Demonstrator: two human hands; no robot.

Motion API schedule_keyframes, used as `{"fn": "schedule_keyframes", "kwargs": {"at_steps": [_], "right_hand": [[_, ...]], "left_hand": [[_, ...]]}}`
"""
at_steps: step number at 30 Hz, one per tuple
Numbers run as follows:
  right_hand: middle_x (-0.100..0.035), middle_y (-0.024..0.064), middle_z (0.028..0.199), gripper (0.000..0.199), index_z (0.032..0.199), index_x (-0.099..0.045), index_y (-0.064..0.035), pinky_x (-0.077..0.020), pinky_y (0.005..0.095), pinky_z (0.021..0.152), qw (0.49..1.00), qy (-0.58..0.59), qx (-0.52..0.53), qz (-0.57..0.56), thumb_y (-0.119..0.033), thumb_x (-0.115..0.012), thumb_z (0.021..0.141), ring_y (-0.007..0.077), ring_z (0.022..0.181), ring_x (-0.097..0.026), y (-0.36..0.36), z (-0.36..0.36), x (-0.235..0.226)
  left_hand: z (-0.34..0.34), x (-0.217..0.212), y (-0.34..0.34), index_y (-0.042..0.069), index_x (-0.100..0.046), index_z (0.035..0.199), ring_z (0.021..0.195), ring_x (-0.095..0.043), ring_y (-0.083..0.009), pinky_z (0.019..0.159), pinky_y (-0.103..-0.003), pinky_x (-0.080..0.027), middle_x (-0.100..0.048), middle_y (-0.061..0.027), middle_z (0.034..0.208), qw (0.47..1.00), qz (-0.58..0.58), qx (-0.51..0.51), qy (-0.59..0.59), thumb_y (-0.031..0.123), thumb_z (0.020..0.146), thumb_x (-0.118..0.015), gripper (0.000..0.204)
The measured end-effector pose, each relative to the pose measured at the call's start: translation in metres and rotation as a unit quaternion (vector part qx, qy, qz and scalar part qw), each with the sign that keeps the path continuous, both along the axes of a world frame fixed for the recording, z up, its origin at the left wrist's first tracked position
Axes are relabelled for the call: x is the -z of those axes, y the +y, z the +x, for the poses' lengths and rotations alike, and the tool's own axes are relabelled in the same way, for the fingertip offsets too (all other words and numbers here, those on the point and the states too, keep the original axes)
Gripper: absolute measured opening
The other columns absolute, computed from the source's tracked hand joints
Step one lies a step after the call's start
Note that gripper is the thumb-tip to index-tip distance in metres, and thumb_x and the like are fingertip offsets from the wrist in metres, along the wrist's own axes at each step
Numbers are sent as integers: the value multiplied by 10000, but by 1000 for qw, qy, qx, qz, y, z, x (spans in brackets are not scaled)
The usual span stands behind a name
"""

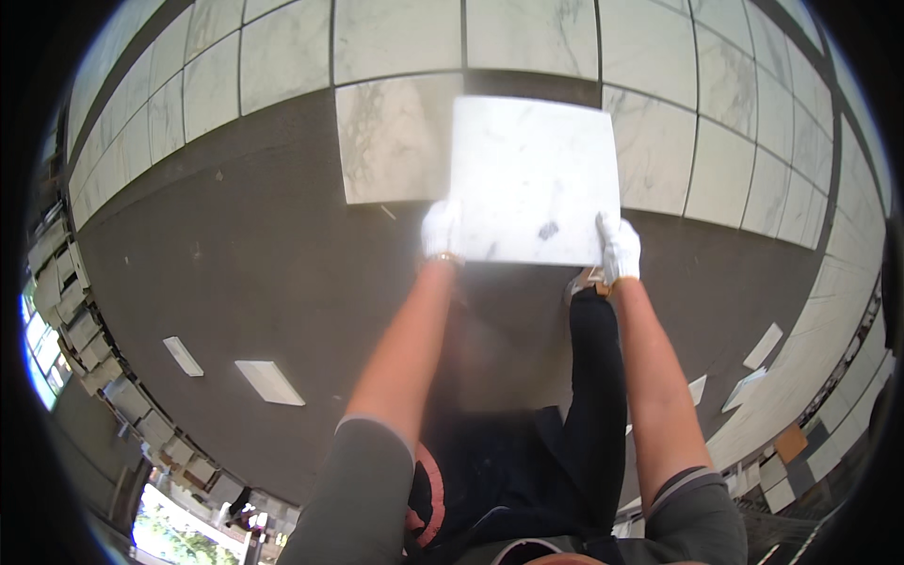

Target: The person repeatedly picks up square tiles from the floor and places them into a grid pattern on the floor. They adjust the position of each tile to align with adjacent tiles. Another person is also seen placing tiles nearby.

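Observation:
Between my two gloved hands is a white marble-look tile point(532, 179) with grey specks and one dark grey blotch near its lower edge. My left hand point(442, 230), in a white glove, grips its left edge, the fingers partly lost in glare. On the lower right edge, my right hand point(618, 247) is closed with the thumb over the top face. The held tile covers part of a gap in the laid row, just right of a laid marble tile point(395, 141). Its underside is hidden.
Rows of pale veined tiles point(532, 38) run across the far side and down the right. Bare grey floor point(254, 254) spreads to the left. Loose white pieces point(270, 382) lie at the left, with others point(763, 346) at the right. Stacked boxes point(94, 344) line the left rim.

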State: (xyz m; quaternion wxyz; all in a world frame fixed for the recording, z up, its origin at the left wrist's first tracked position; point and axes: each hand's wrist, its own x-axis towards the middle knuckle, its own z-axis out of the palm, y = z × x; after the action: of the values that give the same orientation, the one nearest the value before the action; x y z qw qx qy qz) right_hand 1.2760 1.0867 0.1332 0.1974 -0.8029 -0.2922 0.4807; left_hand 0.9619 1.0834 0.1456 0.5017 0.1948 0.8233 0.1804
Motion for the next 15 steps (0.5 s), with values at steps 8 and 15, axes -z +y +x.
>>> {"fn": "schedule_keyframes", "kwargs": {"at_steps": [8, 15], "right_hand": [[-708, 213, 1041, 521, 1080, -701, 30, -478, 394, 878, 985, -80, -152, 28, -462, -618, 926, 333, 974, -646, 50, 29, 103], [-695, 203, 1098, 398, 1164, -680, 15, -489, 388, 903, 973, -106, -188, 81, -310, -650, 936, 336, 1006, -639, 63, 26, 139]], "left_hand": [[23, 135, 19, -22, -675, 961, 709, -596, -203, 696, -379, -501, -645, -97, 808, 983, 144, 108, 38, 371, 1015, -523, 425], [17, 169, 36, 30, -682, 1040, 780, -629, -257, 727, -380, -506, -683, -174, 897, 910, 86, 325, 244, 242, 1014, -493, 285]]}}
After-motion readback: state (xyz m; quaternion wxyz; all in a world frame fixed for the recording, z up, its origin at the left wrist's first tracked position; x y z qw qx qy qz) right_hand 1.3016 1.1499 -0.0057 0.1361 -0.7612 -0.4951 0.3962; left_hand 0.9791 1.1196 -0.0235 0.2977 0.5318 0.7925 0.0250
